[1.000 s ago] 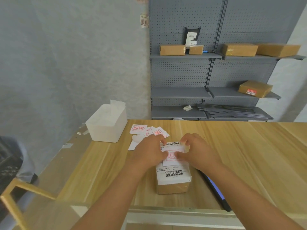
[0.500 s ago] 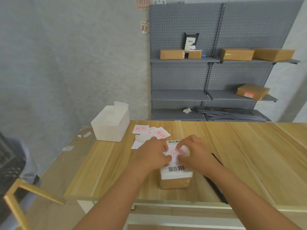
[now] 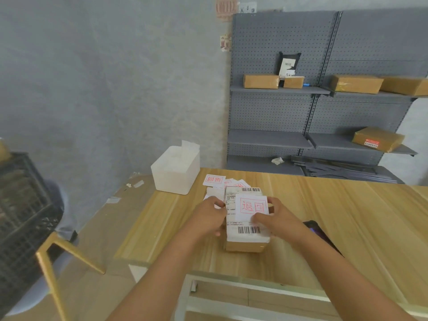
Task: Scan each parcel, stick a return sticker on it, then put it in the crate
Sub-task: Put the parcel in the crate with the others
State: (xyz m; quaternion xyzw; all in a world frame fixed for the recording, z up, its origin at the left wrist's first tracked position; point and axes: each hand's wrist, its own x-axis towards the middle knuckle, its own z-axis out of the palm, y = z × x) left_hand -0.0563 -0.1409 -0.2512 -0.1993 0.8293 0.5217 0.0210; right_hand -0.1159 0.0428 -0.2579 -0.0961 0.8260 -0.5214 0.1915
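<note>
While the left hand [image 3: 209, 215] steadies the parcel [image 3: 246, 224] from its 9 o'clock side, fingers curled against the edge, the right hand [image 3: 276, 220] bears down on the return sticker [image 3: 252, 207], fingertips flat on its lower edge (likely smoothing it onto the shipping label), so the box sits flat near the counter [image 3: 347, 228] front edge. Spare stickers [image 3: 214, 181] and a white box [image 3: 176, 170] lie toward 11 o'clock, a dark scanner-like device [image 3: 318, 232] just at 3 o'clock, and the dark crate [image 3: 20, 205] stands well off at 9 o'clock, with only a gold chair frame [image 3: 53, 262] near that path.
</note>
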